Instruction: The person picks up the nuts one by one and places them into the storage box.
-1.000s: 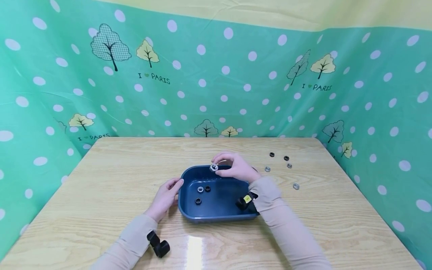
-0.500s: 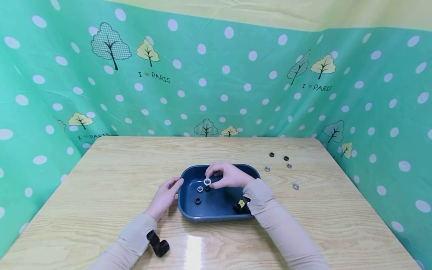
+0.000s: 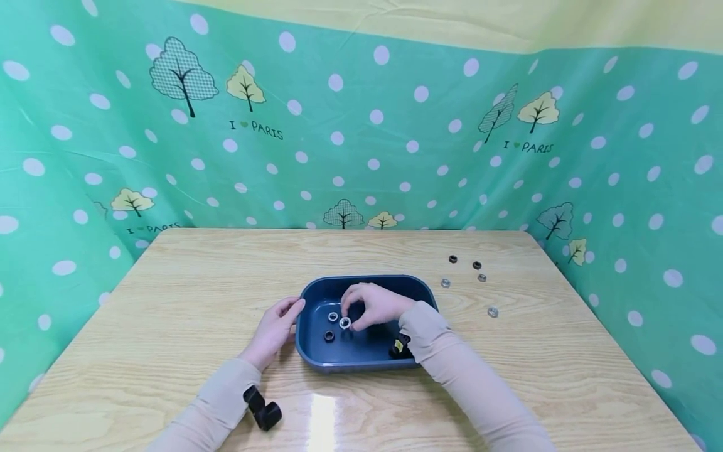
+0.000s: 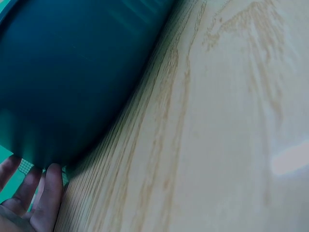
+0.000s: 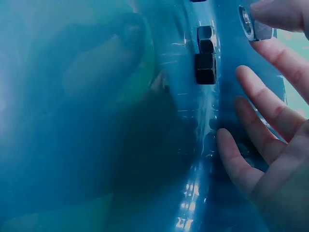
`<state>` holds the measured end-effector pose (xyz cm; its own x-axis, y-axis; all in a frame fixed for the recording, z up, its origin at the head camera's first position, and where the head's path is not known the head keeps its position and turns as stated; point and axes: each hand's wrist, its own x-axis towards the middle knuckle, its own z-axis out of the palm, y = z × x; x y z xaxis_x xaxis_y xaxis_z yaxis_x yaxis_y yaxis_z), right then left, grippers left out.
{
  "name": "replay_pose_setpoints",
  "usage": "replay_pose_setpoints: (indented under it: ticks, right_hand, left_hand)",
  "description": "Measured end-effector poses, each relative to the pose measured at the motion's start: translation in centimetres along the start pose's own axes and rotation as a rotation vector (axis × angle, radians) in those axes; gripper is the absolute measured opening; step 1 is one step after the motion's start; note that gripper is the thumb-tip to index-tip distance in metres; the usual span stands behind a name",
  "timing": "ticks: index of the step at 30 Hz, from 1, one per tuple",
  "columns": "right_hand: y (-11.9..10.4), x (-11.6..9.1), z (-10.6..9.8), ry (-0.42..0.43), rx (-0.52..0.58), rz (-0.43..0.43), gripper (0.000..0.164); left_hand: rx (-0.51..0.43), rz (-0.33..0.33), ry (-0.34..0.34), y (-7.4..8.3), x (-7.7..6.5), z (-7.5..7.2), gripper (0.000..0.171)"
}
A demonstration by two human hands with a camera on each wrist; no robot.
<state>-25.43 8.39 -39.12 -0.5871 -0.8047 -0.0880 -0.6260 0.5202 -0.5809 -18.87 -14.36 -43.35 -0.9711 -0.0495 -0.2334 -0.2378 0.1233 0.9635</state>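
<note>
My right hand (image 3: pixel 377 306) is inside a dark blue plastic tub (image 3: pixel 367 364), pinching a silver hex nut (image 3: pixel 345 322) between thumb and index finger. In the right wrist view the pinched nut (image 5: pixel 256 24) is tilted and the other fingers (image 5: pixel 275 113) are spread. A silver nut (image 3: pixel 333 317) and a black nut (image 3: pixel 329 336) lie on the tub floor left of it. Another black nut there is hidden from the head view. My left hand (image 3: pixel 277 329) holds the tub's left rim, thumb at the edge; its fingers (image 4: pixel 50 193) touch the outer wall in the left wrist view.
Right of the tub, several loose nuts lie on the wooden table (image 3: pixel 198 282): black nuts (image 3: pixel 453 258) farther back, silver nuts (image 3: pixel 445 283) around them, and one silver nut (image 3: pixel 493 312) nearer. A green dotted curtain (image 3: pixel 361 125) hangs behind and at both sides.
My right hand has lowered the silver nut from above the tub's back rim, leftward and toward me, down near the other nuts. My left hand has stayed at the rim.
</note>
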Motion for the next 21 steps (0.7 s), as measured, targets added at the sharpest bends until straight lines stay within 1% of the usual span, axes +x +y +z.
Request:
replay_pose_setpoints:
  ticks: [10, 16, 21]
  right_hand:
    - [-0.01, 0.25, 0.13, -0.045, -0.119, 0.013, 0.014]
    - [-0.29, 0.33, 0.17, -0.069, -0.156, 0.013, 0.014]
    - [-0.34, 0.32, 0.44, -0.087, -0.169, 0.029, 0.013]
  left_hand:
    - [0.005, 0.002, 0.001, 0.09, 0.13, 0.06, 0.049]
    - [0.027, -0.001, 0.001, 0.03, 0.19, 0.03, 0.050]
    - [0.013, 0.009, -0.008, -0.13, -0.05, -0.02, 0.051]
